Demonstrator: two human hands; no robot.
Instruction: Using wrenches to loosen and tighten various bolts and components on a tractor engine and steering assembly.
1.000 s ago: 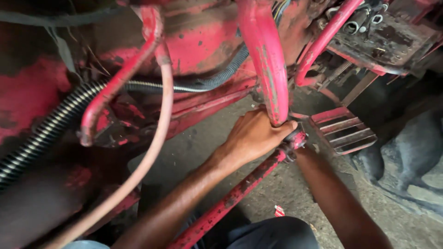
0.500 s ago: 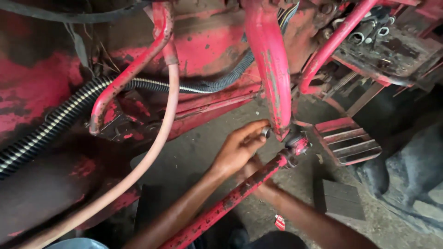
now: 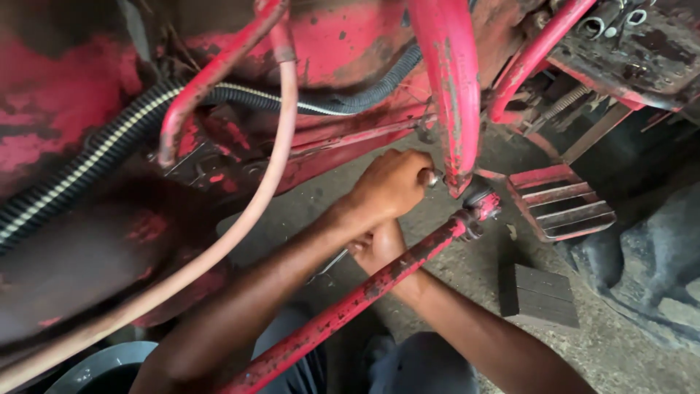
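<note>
My left hand [image 3: 390,186] reaches up to the lower end of a curved red arm [image 3: 452,95] of a red machine. Its fingertips pinch a small metal bolt [image 3: 432,177] there. My right hand [image 3: 375,244] sits just below the left one, partly hidden behind a long chipped red rod [image 3: 350,303]. It is closed on a thin silver tool [image 3: 329,264] that sticks out to the lower left. The rod ends in a dark joint [image 3: 477,211] right of both hands.
A ribbed black hose [image 3: 87,160] and a pale pink hose [image 3: 240,226] cross the left side. A red slatted footplate [image 3: 561,204] is to the right, with a dark block [image 3: 538,295] on the dirt floor and a large tyre [image 3: 642,277] beyond.
My right hand has dropped from the rod's joint to just beneath my left hand. My left hand stays at the curved arm's lower end, its fingers now on the bolt.
</note>
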